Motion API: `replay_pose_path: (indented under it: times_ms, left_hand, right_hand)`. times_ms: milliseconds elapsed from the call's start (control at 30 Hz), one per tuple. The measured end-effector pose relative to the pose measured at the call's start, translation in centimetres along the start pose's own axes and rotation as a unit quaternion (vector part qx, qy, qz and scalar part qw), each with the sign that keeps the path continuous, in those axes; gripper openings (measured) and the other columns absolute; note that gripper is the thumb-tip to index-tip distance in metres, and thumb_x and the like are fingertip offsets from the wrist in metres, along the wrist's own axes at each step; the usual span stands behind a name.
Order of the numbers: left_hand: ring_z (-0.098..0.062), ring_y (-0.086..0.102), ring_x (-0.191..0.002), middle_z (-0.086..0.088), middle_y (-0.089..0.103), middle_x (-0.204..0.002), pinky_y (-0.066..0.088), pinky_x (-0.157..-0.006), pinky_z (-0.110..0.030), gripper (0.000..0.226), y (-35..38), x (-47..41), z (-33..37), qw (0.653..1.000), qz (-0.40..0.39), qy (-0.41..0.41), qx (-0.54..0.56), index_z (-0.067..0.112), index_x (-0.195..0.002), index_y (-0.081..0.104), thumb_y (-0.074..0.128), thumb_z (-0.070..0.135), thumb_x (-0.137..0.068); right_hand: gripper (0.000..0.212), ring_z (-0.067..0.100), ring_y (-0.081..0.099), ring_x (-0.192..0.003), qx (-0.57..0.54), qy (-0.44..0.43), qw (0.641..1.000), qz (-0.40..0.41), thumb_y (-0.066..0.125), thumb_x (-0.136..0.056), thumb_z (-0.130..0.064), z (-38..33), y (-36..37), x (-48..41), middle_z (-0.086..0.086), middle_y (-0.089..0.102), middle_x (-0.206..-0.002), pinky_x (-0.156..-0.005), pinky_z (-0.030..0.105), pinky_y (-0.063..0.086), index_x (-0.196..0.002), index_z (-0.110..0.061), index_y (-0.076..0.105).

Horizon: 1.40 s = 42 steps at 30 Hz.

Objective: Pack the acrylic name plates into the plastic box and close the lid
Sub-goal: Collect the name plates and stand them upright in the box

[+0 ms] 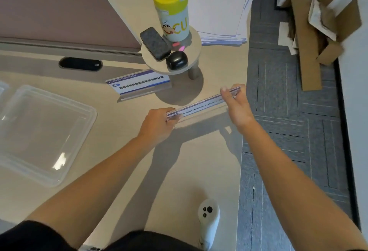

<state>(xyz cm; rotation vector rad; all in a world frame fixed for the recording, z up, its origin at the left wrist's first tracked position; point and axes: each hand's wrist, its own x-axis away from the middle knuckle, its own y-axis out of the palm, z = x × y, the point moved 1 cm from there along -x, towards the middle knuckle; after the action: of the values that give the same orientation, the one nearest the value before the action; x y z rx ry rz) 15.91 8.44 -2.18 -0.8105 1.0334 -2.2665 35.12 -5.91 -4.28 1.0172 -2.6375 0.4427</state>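
Note:
I hold a long clear acrylic name plate [201, 105] edge-on above the desk, near its right edge. My left hand [159, 124] pinches its left end and my right hand [236, 103] grips its right end. A second name plate [139, 84] with a blue-and-white label stands on the desk just behind it. A clear plastic lid [42, 131] lies flat at the left. Part of another clear plastic piece [3, 89] shows at the far left edge; I cannot tell if it is the box.
A small round stand [194, 51] holds a yellow-lidded bottle [173, 9], a black case [154, 43] and a black earbud case [176, 60]. A paper stack [219, 7] lies behind. A white controller [209, 219] sits at the desk's near edge. Cardboard scraps [318, 31] lie on the floor.

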Motion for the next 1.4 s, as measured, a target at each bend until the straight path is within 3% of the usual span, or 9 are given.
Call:
replay_pose_path:
  times_ms: [100, 200, 300, 433, 600, 767, 900, 1167, 1400]
  left_hand:
    - [-0.016, 0.065, -0.081, 0.0, 0.074, -0.101, 0.049, -0.064, -0.026, 0.031, -1.5, 3.2, 1.4, 0.999, -0.002, 0.0, 0.034, 0.025, -0.115, 0.071, 0.057, 0.044, -0.095]
    - [-0.013, 0.064, -0.082, 0.003, 0.072, -0.1, 0.047, -0.065, -0.025, 0.033, -3.7, 6.3, 2.4, 0.998, -0.03, 0.007, 0.049, 0.026, -0.115, 0.069, 0.055, 0.048, -0.094]
    - [-0.012, 0.063, -0.101, 0.009, 0.066, -0.115, 0.052, -0.086, -0.032, 0.053, -5.6, 9.5, 2.1, 0.993, -0.082, 0.0, 0.087, 0.03, -0.123, 0.06, 0.052, 0.067, -0.086]
    - [-0.011, 0.058, -0.118, 0.012, 0.065, -0.123, 0.043, -0.104, -0.038, 0.053, -8.1, 14.0, 1.0, 0.949, -0.123, 0.034, 0.287, 0.04, -0.118, 0.063, 0.053, 0.074, -0.078]
    - [-0.01, 0.061, -0.113, 0.012, 0.066, -0.121, 0.05, -0.098, -0.037, 0.033, -9.7, 18.9, -1.2, 0.931, 0.066, 0.109, 0.342, 0.048, -0.116, 0.062, 0.067, 0.042, -0.084]
    - [-0.005, 0.048, -0.13, 0.018, 0.052, -0.14, 0.044, -0.102, -0.023, 0.061, -12.6, 23.0, -4.7, 0.93, 0.072, 0.181, 0.31, 0.045, -0.137, 0.043, 0.066, 0.017, -0.088]
    - [0.001, 0.038, -0.135, 0.018, 0.038, -0.145, 0.034, -0.104, -0.012, 0.081, -14.9, 26.1, -8.3, 0.922, 0.131, 0.254, 0.262, 0.057, -0.145, 0.017, 0.055, 0.007, -0.093]
    - [-0.029, 0.042, -0.131, -0.007, 0.04, -0.138, 0.042, -0.105, -0.032, 0.063, -20.5, 32.4, -19.4, 0.887, 0.205, 0.305, 0.278, 0.025, -0.134, 0.038, 0.054, -0.01, -0.085]
    - [-0.025, 0.049, -0.125, -0.01, 0.044, -0.135, 0.05, -0.095, -0.032, 0.066, -25.7, 34.5, -27.6, 0.873, 0.209, 0.267, 0.351, 0.035, -0.132, 0.038, 0.049, -0.011, -0.086]
  right_hand:
    - [0.069, 0.025, 0.059, -0.111, -0.036, -0.004, 0.999, 0.021, 0.06, -0.063, -0.081, -2.3, 0.0, 2.5, 0.013, 0.053, -0.125, -0.098, 0.047, 0.047, -0.106, -0.029, 0.043]
    - [0.051, 0.021, 0.063, -0.103, -0.07, -0.029, 0.996, 0.039, 0.065, -0.069, -0.068, -5.1, 0.4, 5.5, 0.012, 0.057, -0.12, -0.088, 0.037, 0.05, -0.097, -0.029, 0.046]
    - [0.034, 0.017, 0.063, -0.089, -0.085, -0.054, 0.994, 0.032, 0.066, -0.084, -0.05, -7.2, 0.7, 8.2, 0.009, 0.061, -0.104, -0.081, 0.034, 0.048, -0.094, -0.024, 0.047]
    - [0.036, 0.015, 0.062, -0.087, -0.097, -0.064, 0.993, -0.031, 0.067, -0.077, -0.051, -10.6, 2.7, 11.0, 0.0, 0.058, -0.095, -0.087, 0.044, 0.049, -0.091, -0.025, 0.047]
    - [0.023, 0.01, 0.061, -0.079, -0.143, -0.032, 0.985, -0.087, 0.065, -0.088, -0.038, -12.7, 7.2, 13.3, -0.008, 0.064, -0.081, -0.084, 0.044, 0.051, -0.096, -0.022, 0.05]
    - [0.039, 0.019, 0.061, -0.085, -0.158, -0.012, 0.977, -0.141, 0.07, -0.064, -0.049, -15.2, 12.7, 17.5, -0.011, 0.064, -0.071, -0.081, 0.042, 0.05, -0.091, -0.025, 0.054]
    - [0.03, 0.016, 0.06, -0.081, -0.124, -0.052, 0.978, -0.158, 0.064, -0.071, -0.048, -17.2, 17.1, 20.7, -0.017, 0.064, -0.06, -0.075, 0.038, 0.047, -0.09, -0.028, 0.052]
    - [0.03, 0.02, 0.064, -0.09, -0.008, -0.099, 0.984, -0.151, 0.061, -0.086, -0.056, -20.9, 30.1, 28.9, -0.017, 0.065, -0.065, -0.077, 0.042, 0.053, -0.091, -0.027, 0.054]
    - [0.056, 0.017, 0.052, -0.113, 0.059, -0.081, 0.983, -0.156, 0.052, -0.082, -0.072, -22.4, 40.1, 32.7, -0.011, 0.053, -0.114, -0.098, 0.055, 0.045, -0.123, -0.036, 0.038]
